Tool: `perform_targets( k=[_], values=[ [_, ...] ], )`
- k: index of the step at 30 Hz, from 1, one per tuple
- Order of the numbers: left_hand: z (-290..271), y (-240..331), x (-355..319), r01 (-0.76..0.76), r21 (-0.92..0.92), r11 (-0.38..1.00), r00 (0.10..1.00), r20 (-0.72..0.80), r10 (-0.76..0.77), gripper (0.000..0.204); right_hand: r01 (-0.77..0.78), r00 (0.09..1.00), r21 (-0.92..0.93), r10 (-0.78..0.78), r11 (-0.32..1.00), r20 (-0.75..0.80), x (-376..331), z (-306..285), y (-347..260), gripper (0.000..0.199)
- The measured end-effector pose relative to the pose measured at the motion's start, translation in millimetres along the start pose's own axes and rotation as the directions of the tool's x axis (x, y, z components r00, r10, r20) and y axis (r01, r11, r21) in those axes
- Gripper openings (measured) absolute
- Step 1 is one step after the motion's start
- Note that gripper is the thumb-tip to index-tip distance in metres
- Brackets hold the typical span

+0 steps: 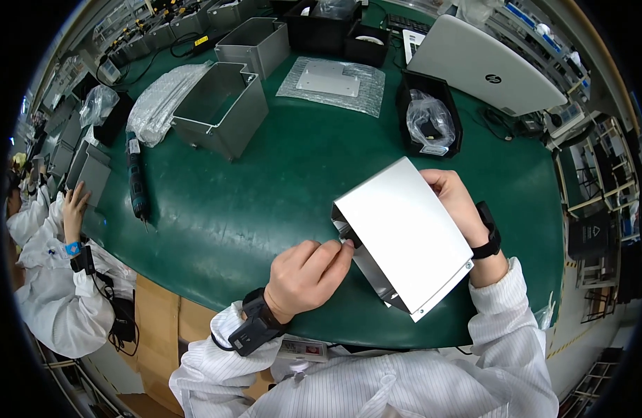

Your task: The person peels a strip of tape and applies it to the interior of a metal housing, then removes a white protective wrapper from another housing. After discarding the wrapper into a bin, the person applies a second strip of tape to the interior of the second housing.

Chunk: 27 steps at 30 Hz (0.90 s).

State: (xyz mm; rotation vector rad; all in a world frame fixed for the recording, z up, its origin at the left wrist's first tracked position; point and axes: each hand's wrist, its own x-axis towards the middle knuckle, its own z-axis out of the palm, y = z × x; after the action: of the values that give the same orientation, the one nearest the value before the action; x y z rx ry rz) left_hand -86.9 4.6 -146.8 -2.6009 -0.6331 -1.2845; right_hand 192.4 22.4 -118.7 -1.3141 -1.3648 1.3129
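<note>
A bent grey sheet-metal cover (404, 230) is tilted up off the green table (265, 202) in front of me. My right hand (460, 202) grips its far right edge from behind. My left hand (308, 268) has its fingertips at the cover's near left edge, at the open underside; whether it pinches something small there I cannot tell. Both wrists carry black bands over white sleeves.
Two open grey metal boxes (220, 108) (255, 43) stand at the back left, next to bubble wrap (161, 97). An electric screwdriver (136, 182) lies at the left. A flat plate on bubble wrap (331, 80), black trays with bagged parts (431, 118), and a laptop (485, 66) sit behind. Another person's hand (73, 209) works at far left.
</note>
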Motion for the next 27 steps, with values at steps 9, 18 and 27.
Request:
perform_targets(
  k=[9, 18, 27],
  values=[
    [17, -10, -16, 0.184, -0.065, 0.981, 0.982, -0.030, -0.186, 0.028, 0.067, 0.995, -0.018, -0.068, 0.998, -0.073, 6, 16, 0, 0.015],
    [17, -12, -13, 0.277, -0.108, 0.955, 0.960, -0.012, -0.280, 0.028, 0.162, 0.980, -0.077, -0.169, 0.984, -0.102, 7, 21, 8, 0.022],
    [21, -15, -15, 0.308, -0.116, 0.944, 0.951, 0.005, -0.309, 0.032, 0.027, 0.973, 0.091, -0.005, 0.996, -0.230, 7, 30, 2, 0.023]
  ],
)
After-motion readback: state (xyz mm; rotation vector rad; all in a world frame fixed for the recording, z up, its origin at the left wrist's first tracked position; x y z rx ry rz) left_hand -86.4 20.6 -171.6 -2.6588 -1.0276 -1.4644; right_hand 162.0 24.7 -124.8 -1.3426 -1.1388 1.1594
